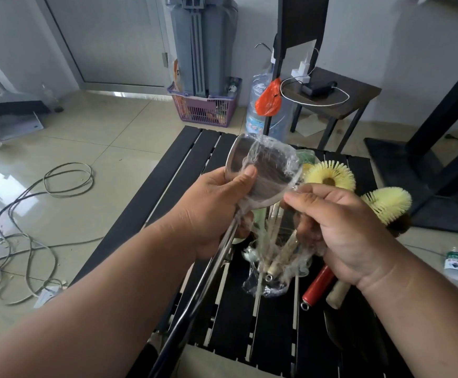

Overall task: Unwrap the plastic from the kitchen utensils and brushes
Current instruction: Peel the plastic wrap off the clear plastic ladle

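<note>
**Peeling film off the ladle bowl**

Gripping the neck of the long-handled stainless-steel ladle (260, 170), the left hand (217, 211) is clenched just under the bowl, thumb pressed on its rim; the right hand (339, 230) pinches a stretched strand of the clear plastic wrap (274, 159) beside the bowl's right edge. Both are held above the middle of the black slatted table (146, 203). To do this well, keep the ladle steady and draw the film away from the bowl in one piece, I judge, since it clings and may tear into strings. Two yellow round-bristled brushes (328, 175) lie toward the far right corner. Loose crumpled film and pale-handled tools (274, 263) sit below the hands; a red-handled utensil (317, 287) lies near the right edge.
</note>
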